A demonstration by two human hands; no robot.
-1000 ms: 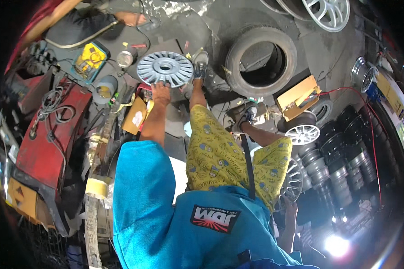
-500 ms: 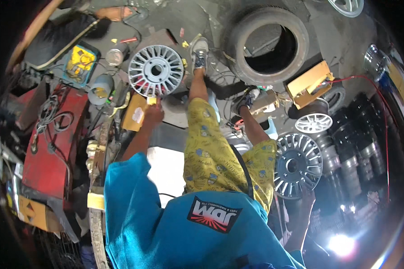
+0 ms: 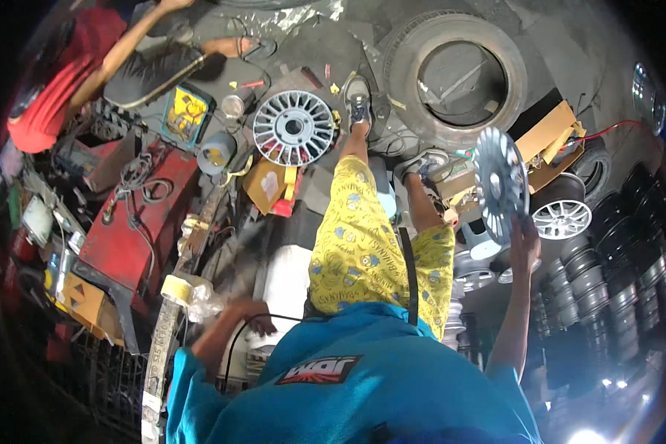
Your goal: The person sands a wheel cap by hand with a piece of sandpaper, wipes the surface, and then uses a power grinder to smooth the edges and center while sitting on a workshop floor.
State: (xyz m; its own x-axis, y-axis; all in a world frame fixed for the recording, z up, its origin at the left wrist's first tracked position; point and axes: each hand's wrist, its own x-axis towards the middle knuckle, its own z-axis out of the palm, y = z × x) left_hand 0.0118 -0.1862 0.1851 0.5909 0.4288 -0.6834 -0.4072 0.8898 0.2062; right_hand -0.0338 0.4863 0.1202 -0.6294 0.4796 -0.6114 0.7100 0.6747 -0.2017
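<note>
My right hand (image 3: 525,240) grips the lower rim of a grey multi-spoke wheel disc (image 3: 499,185), which is held up and turned partly edge-on. My left hand (image 3: 246,308) is drawn back by my left hip, next to a thin black cable (image 3: 233,348) and a white object (image 3: 285,277). Blur hides whether its fingers are closed on anything. A second, lighter multi-spoke wheel disc (image 3: 312,127) lies face up beyond it, near my left shoe. Below that disc are a brown cardboard piece (image 3: 263,183) and a yellow strip (image 3: 289,183).
A large tyre (image 3: 401,81) lies ahead on the right. A silver wheel (image 3: 562,220), cardboard box (image 3: 546,132) and stacked dark rims (image 3: 596,281) fill the right. At left stand a red metal cabinet (image 3: 137,229) and a worn post (image 3: 159,355). A person in red (image 3: 52,111) is at far left.
My right hand has lifted its wheel disc forward from beside my leg and tilted it. My left hand has pulled back from the yellow piece by the cardboard. More of the other person shows.
</note>
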